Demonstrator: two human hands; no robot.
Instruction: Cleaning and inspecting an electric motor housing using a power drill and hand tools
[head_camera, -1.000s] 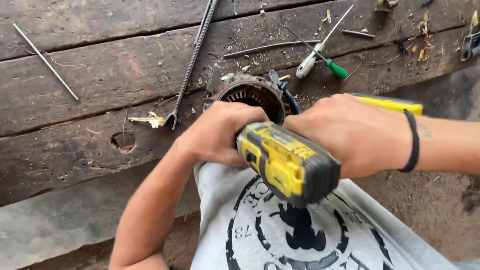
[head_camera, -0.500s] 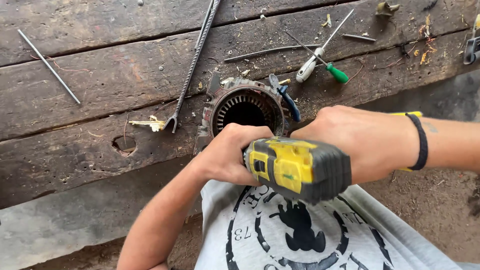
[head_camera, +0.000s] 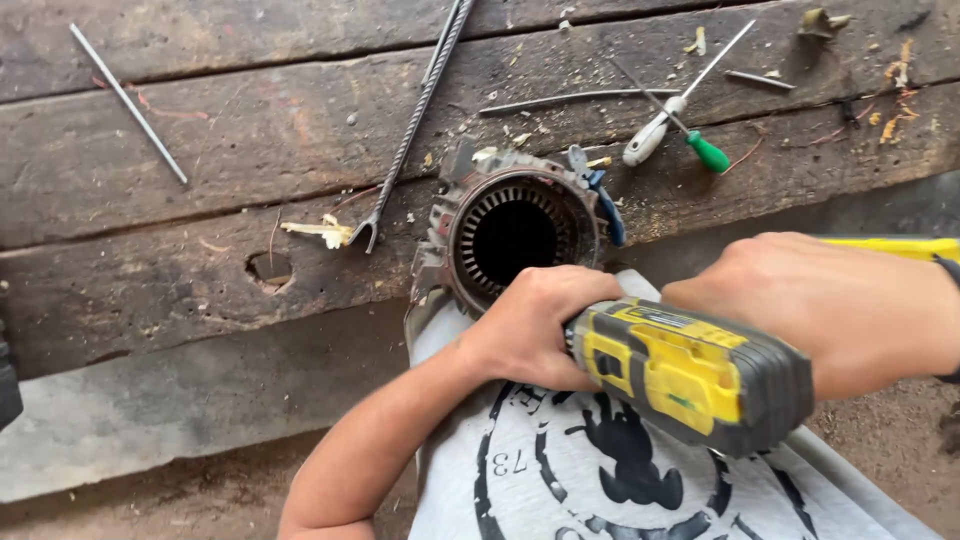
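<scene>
1. One stator (head_camera: 515, 235) sits at the near edge of the counter (head_camera: 200, 150), a round metal ring with a slotted dark bore, opening turned up toward the camera.
2. Left hand (head_camera: 535, 325) is right at the stator's near rim, grip wrapped around the nose of the one drill (head_camera: 690, 370); whether the fingers also touch the rim cannot be told.
3. The drill is yellow and grey, lying across the near side, nose to the left toward the stator, its bit hidden behind the left hand.
4. Right hand (head_camera: 820, 305) is on the drill's far right side, grip folded over the body; the fingers are hidden underneath, so how tight it is cannot be told.
5. Two screwdrivers lie crossed on the far right of the counter: one white-handled (head_camera: 650, 140), one green-handled (head_camera: 708, 152).
6. One ribbed steel bar (head_camera: 420, 110) runs from the far edge down to just left of the stator, ending in a forked tip.
7. One thin plain rod (head_camera: 128, 102) lies diagonally at the far left, well apart from everything else.
8. One more thin rod (head_camera: 565, 98) lies flat, beyond the stator.
9. One hole (head_camera: 268, 268) shows in the wood, left of the stator, with pale scraps (head_camera: 320, 230) just beside the forked tip.
10. A grey printed shirt (head_camera: 600, 470) fills the near centre.
</scene>
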